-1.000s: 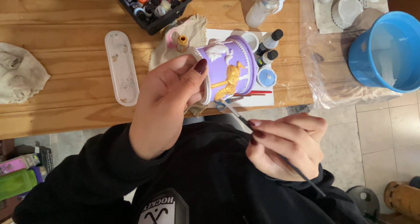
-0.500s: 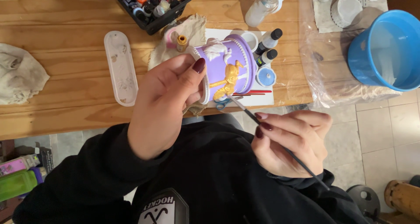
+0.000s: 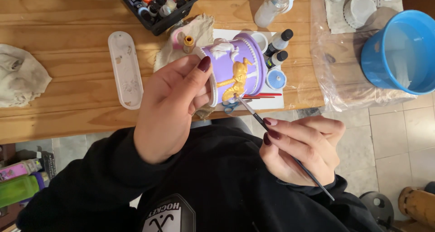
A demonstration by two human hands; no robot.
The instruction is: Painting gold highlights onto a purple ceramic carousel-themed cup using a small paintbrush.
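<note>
My left hand [image 3: 170,107] grips a purple carousel-shaped figurine [image 3: 238,66] by its white rim, tilted on its side above the table's front edge. A gold horse [image 3: 239,76] and a white horse stand out on its purple wall. My right hand [image 3: 301,148] pinches a thin paintbrush [image 3: 258,118] between thumb and fingers; the bristle tip touches the lower part of the gold horse. The brush handle runs back past my wrist toward the lower right.
On the wooden table [image 3: 68,42] lie a long white palette tray [image 3: 125,69], a crumpled rag [image 3: 20,76], a black caddy of paint bottles [image 3: 158,3], small black-capped bottles [image 3: 278,48] and a clear jar [image 3: 272,5]. A blue bucket [image 3: 398,51] stands at right.
The brush tip has shifted slightly along the gold horse and my right hand has moved a little to the right. My left hand keeps the figurine steady.
</note>
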